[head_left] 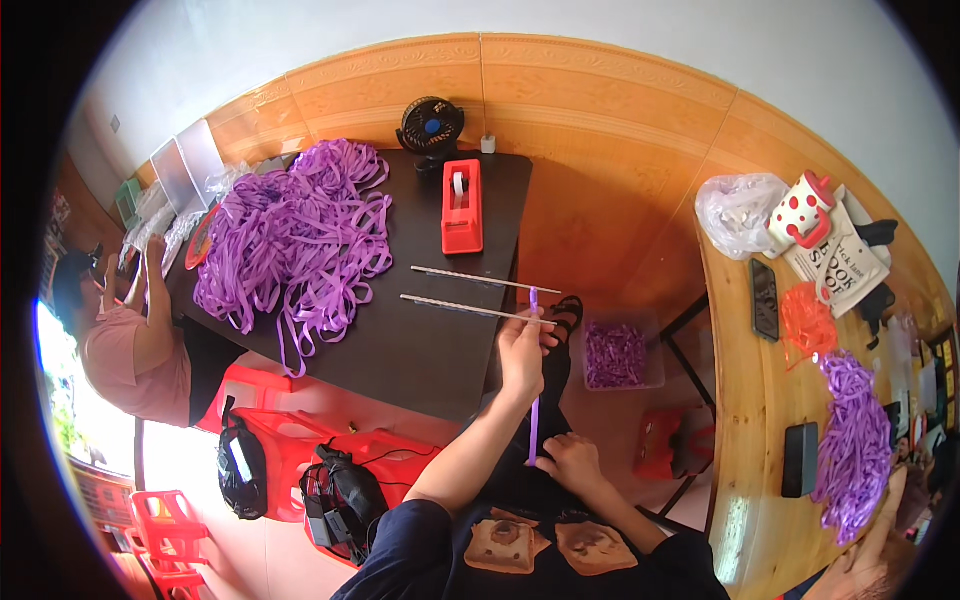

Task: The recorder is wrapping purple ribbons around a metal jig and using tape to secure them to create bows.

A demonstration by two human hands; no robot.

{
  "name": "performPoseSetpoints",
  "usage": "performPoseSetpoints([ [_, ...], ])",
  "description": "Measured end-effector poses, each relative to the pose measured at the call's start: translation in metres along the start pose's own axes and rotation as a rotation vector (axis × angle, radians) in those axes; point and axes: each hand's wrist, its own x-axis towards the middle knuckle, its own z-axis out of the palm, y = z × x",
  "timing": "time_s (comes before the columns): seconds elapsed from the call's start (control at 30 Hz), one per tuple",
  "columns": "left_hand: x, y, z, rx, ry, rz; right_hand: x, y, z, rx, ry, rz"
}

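Observation:
Two thin, pale rods lie side by side on the dark table and jut past its right edge. Purple ribbon is looped at their outer ends, and a straight length of it hangs down from there. My left hand is closed at the end of the nearer rod, pinching the ribbon; its fingertips are partly hidden. Lower, above my lap, my right hand is closed on the lower part of the same ribbon.
On the dark table sit a heap of purple ribbon, a red tape dispenser and a fan. A clear bin holds purple pieces. Right, a wooden table bears more ribbon and a phone. Other people sit at both sides.

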Motion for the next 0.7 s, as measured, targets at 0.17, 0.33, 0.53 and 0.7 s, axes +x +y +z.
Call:
performPoseSetpoints([
  [0.17,0.005,0.001,0.005,-0.103,0.033,0.071,-0.003,0.002,0.0,-0.05,0.036,-0.038],
  [0.33,0.003,0.003,0.006,-0.096,0.023,0.07,-0.006,0.004,0.006,-0.048,0.084,-0.027],
  [0.53,0.007,0.002,0.005,-0.075,0.009,0.099,-0.006,0.012,0.003,0.082,0.043,0.082],
  [0.7,0.007,-0.001,0.011,0.074,-0.214,0.005,-0.005,0.047,-0.003,0.46,0.408,0.3],
])
